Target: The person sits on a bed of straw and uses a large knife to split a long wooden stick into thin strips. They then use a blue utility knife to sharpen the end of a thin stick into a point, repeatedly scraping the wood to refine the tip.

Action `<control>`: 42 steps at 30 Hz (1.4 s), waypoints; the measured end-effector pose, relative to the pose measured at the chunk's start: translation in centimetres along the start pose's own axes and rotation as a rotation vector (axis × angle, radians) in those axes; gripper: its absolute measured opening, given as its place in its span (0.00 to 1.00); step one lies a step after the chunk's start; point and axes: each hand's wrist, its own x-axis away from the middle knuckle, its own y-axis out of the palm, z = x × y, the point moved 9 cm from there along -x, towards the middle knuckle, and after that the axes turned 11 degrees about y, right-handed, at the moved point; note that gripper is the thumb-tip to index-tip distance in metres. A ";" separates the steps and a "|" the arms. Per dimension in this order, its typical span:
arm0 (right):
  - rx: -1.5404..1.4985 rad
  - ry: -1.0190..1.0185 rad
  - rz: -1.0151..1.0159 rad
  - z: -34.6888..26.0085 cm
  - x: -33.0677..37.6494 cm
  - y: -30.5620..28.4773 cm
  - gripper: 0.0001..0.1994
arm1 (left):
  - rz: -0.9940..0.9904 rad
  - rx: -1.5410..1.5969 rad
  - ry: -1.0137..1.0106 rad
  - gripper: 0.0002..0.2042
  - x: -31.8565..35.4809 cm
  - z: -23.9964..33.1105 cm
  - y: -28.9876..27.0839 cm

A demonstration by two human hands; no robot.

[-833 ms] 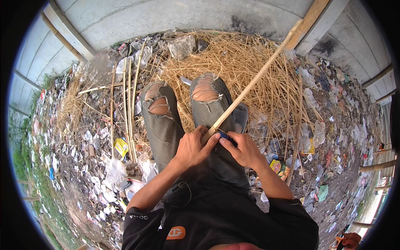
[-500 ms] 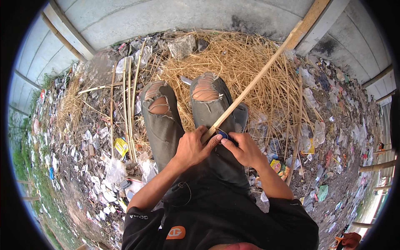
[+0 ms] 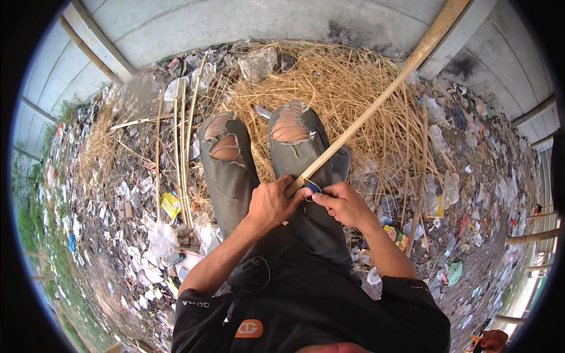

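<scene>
A long pale bamboo strip (image 3: 360,125) runs from my lap up to the far right. My left hand (image 3: 271,203) is closed round its near end, above my right thigh. My right hand (image 3: 348,206) is closed on a small dark-blue object (image 3: 313,187) pressed against the strip; its kind is partly hidden by my fingers. A thin curled sliver stands at that spot, beside my left thumb. Both thumbs are close together there. A small pale chip (image 3: 285,223) shows just below my left hand.
Shavings lie in a heap (image 3: 329,76) beyond my knees. Several cut bamboo strips (image 3: 182,153) lie to the left. Litter and plastic bags (image 3: 163,242) cover the ground on both sides. A grey concrete wall (image 3: 265,22) stands at the back, with a stone (image 3: 258,65) before it.
My right hand has turned and moved slightly right, and the blue object has shifted with it. The strip's far end has swung slightly right. A pale chip now shows below my left hand.
</scene>
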 end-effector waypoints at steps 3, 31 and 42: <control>-0.141 0.025 -0.072 0.3 -0.3 0.5 0.21 | 0.010 0.001 0.013 0.31 -0.3 0.1 0.0; 0.046 -0.031 0.052 -1.1 0.0 1.1 0.25 | -0.066 0.182 -0.032 0.26 -0.6 -0.4 -0.2; 0.304 -0.350 0.400 -1.8 1.3 0.8 0.23 | -0.173 0.250 -0.031 0.27 -0.8 -0.5 0.0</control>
